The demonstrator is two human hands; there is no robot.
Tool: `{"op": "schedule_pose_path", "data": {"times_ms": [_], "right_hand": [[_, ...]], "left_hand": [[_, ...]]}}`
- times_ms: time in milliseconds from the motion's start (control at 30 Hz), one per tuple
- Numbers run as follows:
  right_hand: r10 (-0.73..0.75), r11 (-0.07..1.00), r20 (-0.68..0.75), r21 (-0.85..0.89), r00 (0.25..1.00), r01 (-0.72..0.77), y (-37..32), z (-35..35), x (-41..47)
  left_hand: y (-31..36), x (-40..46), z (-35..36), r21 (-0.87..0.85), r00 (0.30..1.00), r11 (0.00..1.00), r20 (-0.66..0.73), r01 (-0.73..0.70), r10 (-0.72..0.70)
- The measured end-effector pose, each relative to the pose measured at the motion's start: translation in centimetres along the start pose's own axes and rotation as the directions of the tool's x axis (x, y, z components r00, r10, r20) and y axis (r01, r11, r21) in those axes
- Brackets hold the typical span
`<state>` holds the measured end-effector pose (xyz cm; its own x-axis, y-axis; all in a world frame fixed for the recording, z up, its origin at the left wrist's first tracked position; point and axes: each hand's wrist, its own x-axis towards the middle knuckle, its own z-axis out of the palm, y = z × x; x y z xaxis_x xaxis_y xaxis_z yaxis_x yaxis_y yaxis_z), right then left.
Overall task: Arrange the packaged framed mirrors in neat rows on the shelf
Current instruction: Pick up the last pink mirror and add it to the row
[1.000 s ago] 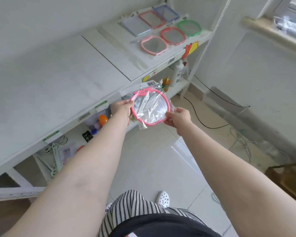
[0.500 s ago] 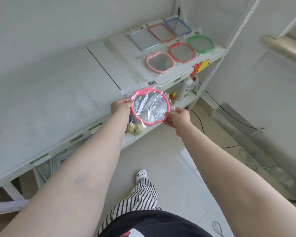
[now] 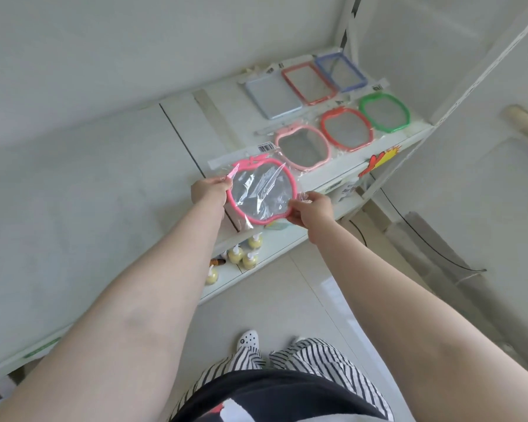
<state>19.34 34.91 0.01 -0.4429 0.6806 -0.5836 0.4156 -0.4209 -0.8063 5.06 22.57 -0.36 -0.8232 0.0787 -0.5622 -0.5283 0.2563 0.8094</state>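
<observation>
Mirror (image 3: 261, 190), pink-framed and bagged, was held almost flat over the shelf (image 3: 226, 117) front edge, its stem end toward the wall. Left hand (image 3: 206, 190) pinched its left rim, right hand (image 3: 313, 208) its right rim. Crinkled wrap glare hid the glass. Six mirrors lay beyond in two rows.

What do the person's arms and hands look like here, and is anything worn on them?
Both forearms are bare up to the frame edge, with no sleeves showing. The left hand and right hand carry no gloves, and no rings, watch or bracelet can be seen. Lower down, striped trousers and a dark top show.
</observation>
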Motion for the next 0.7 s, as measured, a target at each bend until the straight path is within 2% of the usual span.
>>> {"op": "schedule_pose_path", "data": {"times_ms": [200, 400, 567, 700], "right_hand": [[-0.024, 0.995, 0.093, -0.095, 0.995, 0.033, -2.4, 1.9, 4.3], [-0.100, 0.945, 0.195, -0.288, 0.976, 0.155, -5.1, 1.9, 8.5], [-0.044, 0.889, 0.223, -0.437, 0.974, 0.140, -5.5, 1.7, 11.3], [-0.052, 0.844, 0.250, -0.506, 0.967, 0.176, -5.3, 1.4, 12.4]], "left_hand": [[2.1, 2.4, 0.7, -0.003, 0.997, 1.000, -0.070, -0.007, 0.007], [3.5, 4.6, 2.4, -0.020, 0.983, 0.999, -0.183, 0.030, -0.033], [3.2, 5.6, 4.2, 0.046, 0.971, 0.998, -0.235, 0.049, -0.037], [2.5, 6.4, 5.2, 0.027, 0.965, 0.998, -0.259, 0.054, -0.045]]}}
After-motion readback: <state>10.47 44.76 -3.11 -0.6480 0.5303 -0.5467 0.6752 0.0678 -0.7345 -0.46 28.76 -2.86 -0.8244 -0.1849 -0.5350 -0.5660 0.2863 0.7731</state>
